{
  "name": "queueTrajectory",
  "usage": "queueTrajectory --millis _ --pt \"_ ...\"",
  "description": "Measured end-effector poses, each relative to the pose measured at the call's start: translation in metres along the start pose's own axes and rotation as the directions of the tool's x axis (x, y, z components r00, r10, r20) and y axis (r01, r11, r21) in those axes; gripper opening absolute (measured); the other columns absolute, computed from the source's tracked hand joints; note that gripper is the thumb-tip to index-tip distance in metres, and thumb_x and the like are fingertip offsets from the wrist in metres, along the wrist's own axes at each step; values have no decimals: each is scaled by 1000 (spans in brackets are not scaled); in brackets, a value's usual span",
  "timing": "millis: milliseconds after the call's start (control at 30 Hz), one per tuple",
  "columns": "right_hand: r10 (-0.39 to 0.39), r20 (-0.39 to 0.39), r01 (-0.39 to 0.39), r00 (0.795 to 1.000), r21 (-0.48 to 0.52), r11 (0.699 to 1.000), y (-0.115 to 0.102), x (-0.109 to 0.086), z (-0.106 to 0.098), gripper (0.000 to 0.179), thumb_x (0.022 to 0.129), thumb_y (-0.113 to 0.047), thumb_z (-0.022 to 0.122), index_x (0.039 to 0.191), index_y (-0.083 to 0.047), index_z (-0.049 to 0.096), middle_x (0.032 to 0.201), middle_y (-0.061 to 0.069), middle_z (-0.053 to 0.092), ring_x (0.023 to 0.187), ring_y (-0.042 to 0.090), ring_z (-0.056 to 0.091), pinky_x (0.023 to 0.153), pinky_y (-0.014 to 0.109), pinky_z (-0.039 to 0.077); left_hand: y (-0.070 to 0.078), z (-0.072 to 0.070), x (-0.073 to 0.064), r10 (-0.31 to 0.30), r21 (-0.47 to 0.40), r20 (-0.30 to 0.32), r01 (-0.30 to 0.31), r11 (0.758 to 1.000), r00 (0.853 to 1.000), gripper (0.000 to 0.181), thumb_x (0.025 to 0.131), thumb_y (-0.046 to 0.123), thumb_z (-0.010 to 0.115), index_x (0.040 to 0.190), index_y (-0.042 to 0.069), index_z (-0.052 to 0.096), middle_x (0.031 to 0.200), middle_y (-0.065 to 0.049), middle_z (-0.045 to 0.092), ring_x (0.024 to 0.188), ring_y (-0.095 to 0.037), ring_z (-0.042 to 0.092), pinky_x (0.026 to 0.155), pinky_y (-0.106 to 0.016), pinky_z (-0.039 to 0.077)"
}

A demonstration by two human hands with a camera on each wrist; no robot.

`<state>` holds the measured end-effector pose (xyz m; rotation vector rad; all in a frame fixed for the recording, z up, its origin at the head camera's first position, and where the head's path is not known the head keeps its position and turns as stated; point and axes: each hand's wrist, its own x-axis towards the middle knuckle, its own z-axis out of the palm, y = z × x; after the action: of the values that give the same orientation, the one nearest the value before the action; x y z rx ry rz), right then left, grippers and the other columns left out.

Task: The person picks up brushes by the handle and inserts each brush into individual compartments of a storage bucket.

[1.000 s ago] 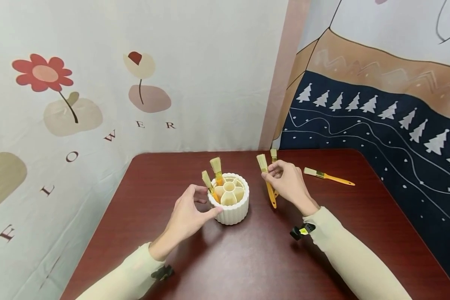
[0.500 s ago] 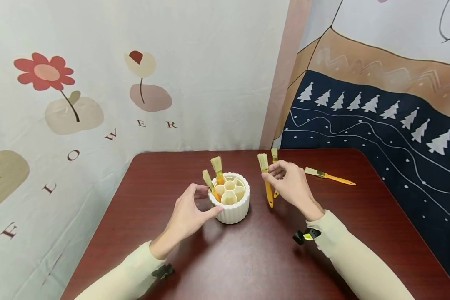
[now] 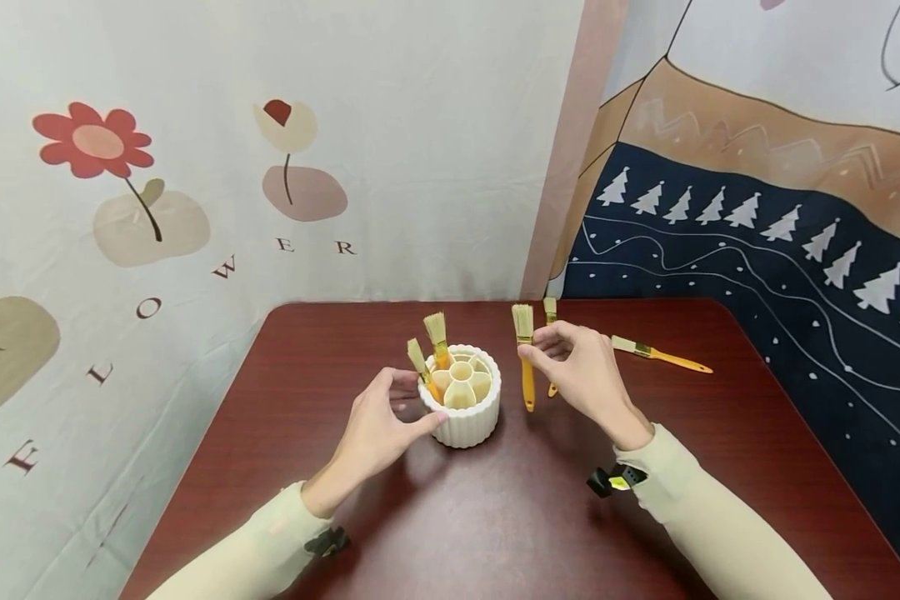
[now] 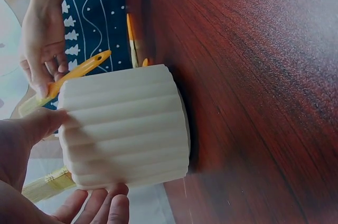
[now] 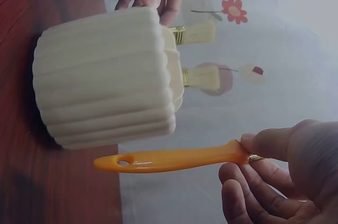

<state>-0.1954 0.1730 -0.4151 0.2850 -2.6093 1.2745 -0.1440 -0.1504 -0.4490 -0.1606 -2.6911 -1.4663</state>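
Observation:
A white ribbed round brush holder, divided inside into petal-like compartments, stands upright on the table. My left hand grips its left side, thumb at the front rim and fingers round the side. Two paintbrushes stand bristles-up in its left compartments, a wider one and a smaller one. To the right of the holder, my right hand pinches another paintbrush near its metal band. This brush is upright, bristles up, with its yellow-orange handle pointing down, apart from the holder.
One paintbrush lies on the right of the dark red table. Another paintbrush lies behind my right hand, partly hidden by it. Printed cloths hang behind the table and along its right side.
The brush in my right hand has swung from tilted to nearly upright, its handle end moving left toward the holder. My left hand and the holder stay in place.

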Motion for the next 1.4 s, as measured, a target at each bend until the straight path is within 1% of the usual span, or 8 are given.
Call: queueTrajectory --millis 100,267,467,633,867,1100,1300,1400 --pt "-15 -6 15 1000 2 1000 -4 -2 0 24 102 -30 94 117 -13 86 105 6 89 91 21 82 81 24 67 0 1 0 3 -1 0 -3 1000 1000 70 88 31 106 142 8 67 136 -12 81 119 -29 84 109 -49 71" --pt "-45 -24 46 999 28 999 -9 -6 1 20 101 -27 95 115 -14 87 102 4 90 88 19 83 77 19 65 -1 2 0 -10 -24 12 10 1000 1000 72 88 31 106 143 7 66 138 -12 80 117 -31 85 108 -50 71" --pt "-69 -37 71 997 69 995 -18 -10 -1 19 99 -25 97 113 -15 88 101 3 90 85 17 83 73 19 66 -1 3 0 -35 -40 20 36 999 999 72 88 32 105 144 8 66 140 -11 79 118 -33 86 109 -50 71" --pt "-80 -49 84 996 87 993 -24 -11 -2 18 100 -26 97 113 -17 88 101 1 90 85 16 82 73 19 65 -1 3 0 -38 -54 27 40 998 999 72 88 32 105 144 8 66 140 -12 79 118 -33 86 109 -50 71" --pt "-87 -49 92 995 104 990 -34 -12 -2 17 100 -27 96 114 -19 89 103 -1 90 86 15 82 77 18 66 -1 3 0 -47 -56 26 49 997 999 72 88 31 105 144 8 66 139 -12 79 118 -33 86 108 -50 71" --pt "-88 -31 92 996 133 987 -45 -15 -3 20 100 -28 97 116 -20 88 105 -1 90 88 15 83 80 17 67 0 2 0 -50 -56 28 52 997 998 72 89 30 105 144 7 65 137 -13 79 119 -35 85 109 -51 71" --pt "-117 -38 122 992 158 980 -52 -15 -3 19 99 -26 97 115 -21 88 101 -3 90 82 14 82 75 19 68 1 0 1 -53 -61 35 55 997 998 72 89 30 104 145 7 64 137 -13 79 120 -37 85 111 -53 70" --pt "-129 -41 134 991 166 977 -55 -15 -3 18 100 -24 97 115 -20 88 102 -2 89 82 13 82 75 19 68 1 -1 1 -53 -59 36 55 997 998 72 90 30 104 145 6 64 137 -13 80 121 -37 84 111 -52 70"
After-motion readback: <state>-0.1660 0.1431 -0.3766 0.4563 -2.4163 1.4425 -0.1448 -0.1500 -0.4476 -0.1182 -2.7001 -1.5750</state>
